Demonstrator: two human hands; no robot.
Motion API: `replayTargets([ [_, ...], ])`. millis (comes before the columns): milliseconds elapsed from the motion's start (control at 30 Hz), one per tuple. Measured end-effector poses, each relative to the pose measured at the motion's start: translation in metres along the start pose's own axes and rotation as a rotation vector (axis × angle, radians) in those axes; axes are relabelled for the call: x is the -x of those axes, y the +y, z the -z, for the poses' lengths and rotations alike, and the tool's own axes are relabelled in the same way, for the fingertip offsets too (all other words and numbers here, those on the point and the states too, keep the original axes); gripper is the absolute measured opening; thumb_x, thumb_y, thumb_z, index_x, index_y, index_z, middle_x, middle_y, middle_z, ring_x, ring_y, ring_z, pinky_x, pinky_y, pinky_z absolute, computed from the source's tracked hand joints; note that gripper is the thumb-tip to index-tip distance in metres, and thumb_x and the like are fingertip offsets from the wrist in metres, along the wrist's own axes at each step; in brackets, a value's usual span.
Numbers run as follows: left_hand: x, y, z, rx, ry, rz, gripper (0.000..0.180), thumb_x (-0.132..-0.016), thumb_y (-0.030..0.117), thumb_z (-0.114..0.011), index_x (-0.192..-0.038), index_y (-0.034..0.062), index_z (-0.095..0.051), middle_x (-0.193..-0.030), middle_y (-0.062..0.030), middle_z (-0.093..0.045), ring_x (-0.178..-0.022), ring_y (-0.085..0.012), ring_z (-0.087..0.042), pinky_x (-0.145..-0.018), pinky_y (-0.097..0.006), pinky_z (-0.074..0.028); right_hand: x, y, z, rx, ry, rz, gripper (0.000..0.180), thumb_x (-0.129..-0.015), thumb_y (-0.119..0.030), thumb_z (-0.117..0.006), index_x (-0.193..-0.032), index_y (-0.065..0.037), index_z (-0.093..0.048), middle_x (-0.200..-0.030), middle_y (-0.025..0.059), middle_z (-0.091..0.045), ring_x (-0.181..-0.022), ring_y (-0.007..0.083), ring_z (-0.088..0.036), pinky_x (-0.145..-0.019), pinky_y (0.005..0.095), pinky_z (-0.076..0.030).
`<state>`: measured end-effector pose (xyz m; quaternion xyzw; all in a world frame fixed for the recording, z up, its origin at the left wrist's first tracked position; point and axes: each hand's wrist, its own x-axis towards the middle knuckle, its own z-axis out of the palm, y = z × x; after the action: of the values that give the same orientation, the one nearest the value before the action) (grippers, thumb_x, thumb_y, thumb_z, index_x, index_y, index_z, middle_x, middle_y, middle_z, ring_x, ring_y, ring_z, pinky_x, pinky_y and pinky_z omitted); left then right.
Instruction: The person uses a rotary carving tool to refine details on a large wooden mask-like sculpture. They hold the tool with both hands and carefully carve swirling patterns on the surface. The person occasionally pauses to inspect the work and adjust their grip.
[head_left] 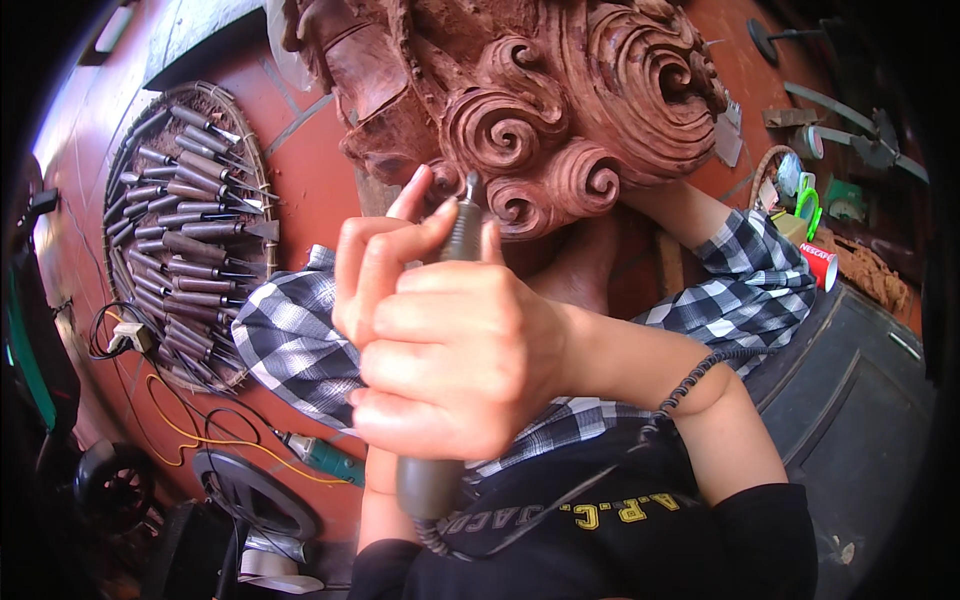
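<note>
My right hand (450, 370) wraps around a dark rotary carving handpiece (462, 235), which points up and away from me. Its thin metal bit (472, 184) is at the reddish-brown wood carving (505, 140), by the small spiral curls near its lower edge. My left hand (375, 260) is mostly hidden behind the right one. Its fingers close around the front of the handpiece, and one fingertip reaches up to the wood. A coiled black cord (690, 380) runs from the tool's rear end over my right forearm.
Left on the red tiled floor, a round woven tray (265, 180) holds many dark-handled chisels. Cables (190, 420), a green-bodied power tool (330, 460) and a round grey stand (250, 490) lie lower left. A red cup (818, 266), green tape ring (808, 208) and dark cabinet panel (850, 400) are on the right.
</note>
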<state>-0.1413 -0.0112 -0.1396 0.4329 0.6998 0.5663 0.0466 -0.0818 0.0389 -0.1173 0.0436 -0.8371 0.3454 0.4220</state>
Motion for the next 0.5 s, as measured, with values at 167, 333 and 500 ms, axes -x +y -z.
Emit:
replayTargets([
  [167, -0.004, -0.016, 0.004, -0.065, -0.05, 0.004, 0.038, -0.064, 0.009, -0.084, -0.096, -0.0053, -0.069, -0.079, -0.0093, -0.06, -0.08, -0.0233, -0.066, -0.086, -0.042, -0.06, -0.004, 0.01, -0.009, 0.062, 0.001, 0.028, 0.023, -0.049, -0.023, -0.061, -0.064, -0.008, -0.052, -0.063, 0.0032, -0.049, -0.061, 0.019, -0.056, -0.051, 0.0301, -0.045],
  [333, -0.005, -0.014, 0.008, -0.083, -0.11, -0.011, 0.032, -0.07, 0.01, -0.077, -0.096, -0.003, -0.067, -0.085, -0.0077, -0.06, -0.082, -0.0218, -0.066, -0.084, -0.037, -0.057, -0.008, 0.002, -0.017, 0.003, 0.097, -0.105, 0.02, -0.05, -0.021, -0.06, -0.063, -0.009, -0.052, -0.064, 0.0028, -0.051, -0.062, 0.018, -0.056, -0.052, 0.0304, -0.047],
  [500, -0.005, -0.013, 0.011, -0.149, -0.172, -0.052, 0.024, -0.076, 0.012, -0.069, -0.096, -0.0005, -0.065, -0.091, -0.0056, -0.061, -0.08, -0.0183, -0.063, -0.081, -0.032, -0.054, -0.007, 0.0, -0.017, 0.061, 0.097, -0.089, 0.019, -0.05, -0.021, -0.06, -0.062, -0.009, -0.052, -0.063, 0.0027, -0.051, -0.061, 0.0176, -0.056, -0.052, 0.0302, -0.046],
])
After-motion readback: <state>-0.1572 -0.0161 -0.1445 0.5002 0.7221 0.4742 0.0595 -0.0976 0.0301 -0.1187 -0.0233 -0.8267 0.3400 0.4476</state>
